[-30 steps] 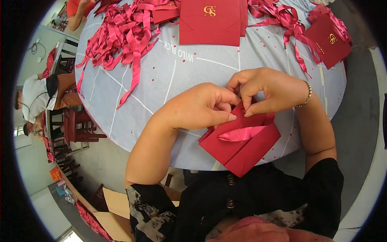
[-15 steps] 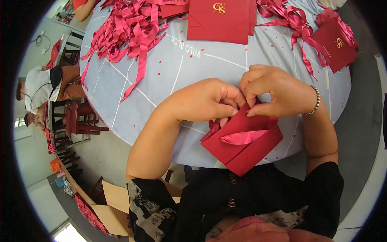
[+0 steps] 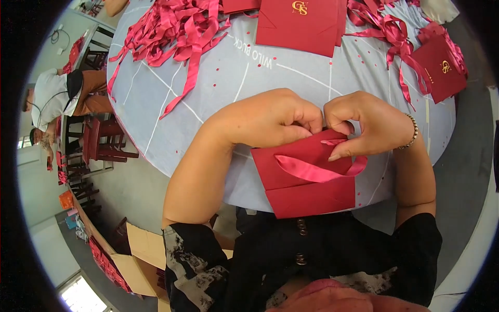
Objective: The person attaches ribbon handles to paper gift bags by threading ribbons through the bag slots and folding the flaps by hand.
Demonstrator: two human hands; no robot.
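Observation:
A dark red paper gift bag point(image 3: 312, 202) lies tilted at the table's near edge, close to my body. A glossy pink ribbon handle point(image 3: 306, 170) loops across its face. At the bag's upper edge my left hand point(image 3: 283, 117) is closed, its fingers curled and its thumb along the edge; the fingertips are partly hidden. My right hand point(image 3: 371, 125) grips the same edge from the right, thumb on the face and curled fingers behind. A short ribbon end point(image 3: 333, 141) shows beside that thumb.
Tangled pink ribbons point(image 3: 176, 31) heap at the far left of the cloth-covered round table point(image 3: 218, 67). Flat red bags point(image 3: 296, 28) are stacked at the far middle. Finished-looking bags with ribbons point(image 3: 442, 70) lie far right. An open carton point(image 3: 143, 247), stools point(image 3: 101, 140) and a seated person point(image 3: 57, 96) are left.
The bag has turned so its lower edge lies more level, and its ribbon handle shows more fully. My right hand has shifted slightly down and right; a ribbon end now shows by its thumb.

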